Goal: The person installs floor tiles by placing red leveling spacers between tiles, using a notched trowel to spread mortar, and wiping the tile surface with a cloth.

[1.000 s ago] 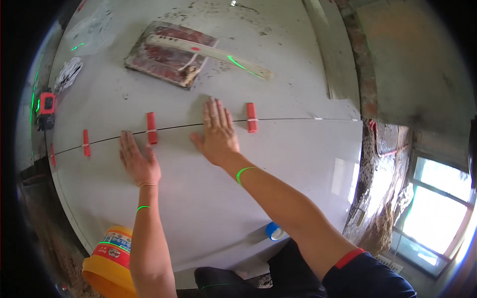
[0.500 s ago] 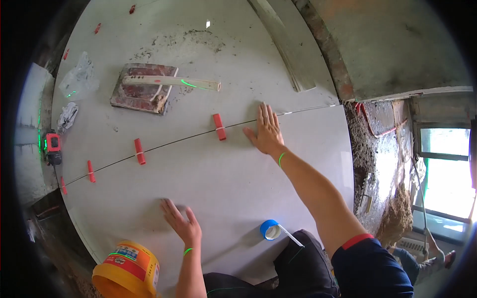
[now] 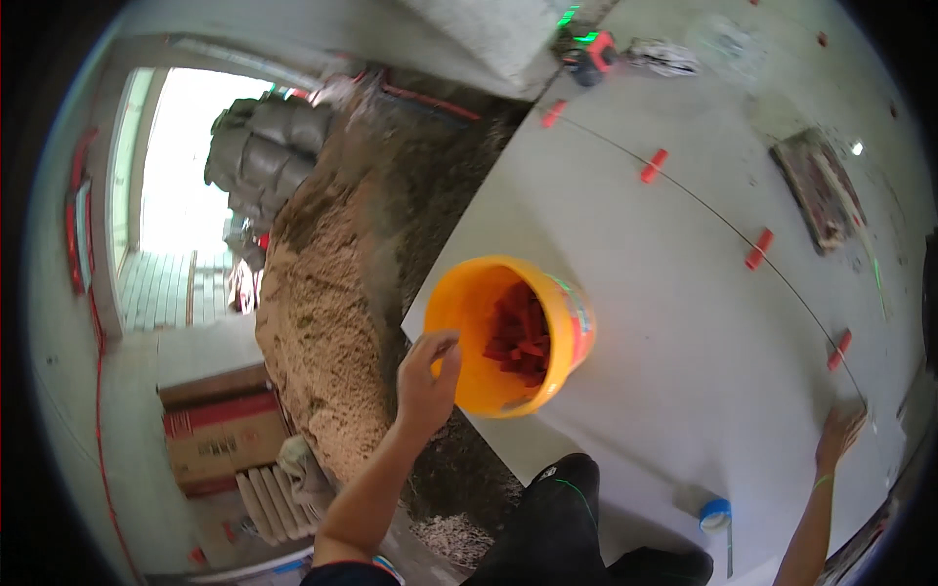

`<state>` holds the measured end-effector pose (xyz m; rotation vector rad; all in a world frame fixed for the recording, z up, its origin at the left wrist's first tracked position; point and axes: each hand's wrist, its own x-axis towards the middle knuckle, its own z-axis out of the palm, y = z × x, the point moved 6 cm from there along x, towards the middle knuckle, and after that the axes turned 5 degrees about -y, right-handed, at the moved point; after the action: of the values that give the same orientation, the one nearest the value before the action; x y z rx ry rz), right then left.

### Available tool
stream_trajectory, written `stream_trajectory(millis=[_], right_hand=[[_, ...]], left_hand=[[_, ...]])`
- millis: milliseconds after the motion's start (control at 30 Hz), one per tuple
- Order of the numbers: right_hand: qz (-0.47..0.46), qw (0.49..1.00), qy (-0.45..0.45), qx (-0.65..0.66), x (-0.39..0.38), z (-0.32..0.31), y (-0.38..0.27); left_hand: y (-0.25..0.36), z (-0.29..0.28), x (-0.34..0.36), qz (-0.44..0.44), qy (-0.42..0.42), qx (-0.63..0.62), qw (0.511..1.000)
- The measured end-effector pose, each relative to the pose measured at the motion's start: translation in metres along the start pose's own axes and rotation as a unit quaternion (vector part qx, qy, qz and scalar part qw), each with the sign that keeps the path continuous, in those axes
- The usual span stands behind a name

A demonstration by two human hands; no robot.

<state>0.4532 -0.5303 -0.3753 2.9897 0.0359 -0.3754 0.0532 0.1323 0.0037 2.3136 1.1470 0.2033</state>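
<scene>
My left hand [image 3: 428, 386] is at the left rim of a yellow bucket [image 3: 467, 293], its bent fingers and thumb apart and pointing toward the opening. I see nothing between them. Inside the bucket lies a heap of red tile-levelling wedges [image 3: 518, 337]. It stands near the corner of a large pale tile [image 3: 645, 381]. My right hand [image 3: 842, 432] rests spread on the tile, beside the joint at the far right. Along that joint sit several red wedges, the closest to this hand being one red wedge [image 3: 839, 350].
A roll of blue tape [image 3: 714, 515] lies near my knees. Beyond the joint are a grimy float [image 3: 816, 190], a crumpled rag [image 3: 664, 57] and a red-black tape measure [image 3: 590, 59]. To the left rise a sand pile [image 3: 318, 303], stacked sacks [image 3: 269, 146] and a cardboard box [image 3: 230, 439].
The view has swung left, bringing the bucket's inside, sand and sacks into sight. My left hand has moved from above the tile to the bucket's rim. My right hand stays by the joint.
</scene>
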Motion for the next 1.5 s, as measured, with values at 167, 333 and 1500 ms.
stream_trajectory(millis=[167, 333, 1500], right_hand=[[-0.145, 0.989, -0.026, 0.021, -0.085, -0.002, 0.026], [-0.110, 0.959, -0.260, 0.015, -0.102, -0.010, 0.056], [-0.121, 0.533, -0.475, 0.690, -0.214, -0.261, -0.151]], left_hand=[[-0.084, 0.063, 0.042, -0.085, -0.222, 0.114, 0.965], [-0.156, 0.164, 0.076, -0.129, -0.328, 0.174, 0.919], [0.270, 0.311, -0.101, 0.024, -0.525, -0.447, 0.724]])
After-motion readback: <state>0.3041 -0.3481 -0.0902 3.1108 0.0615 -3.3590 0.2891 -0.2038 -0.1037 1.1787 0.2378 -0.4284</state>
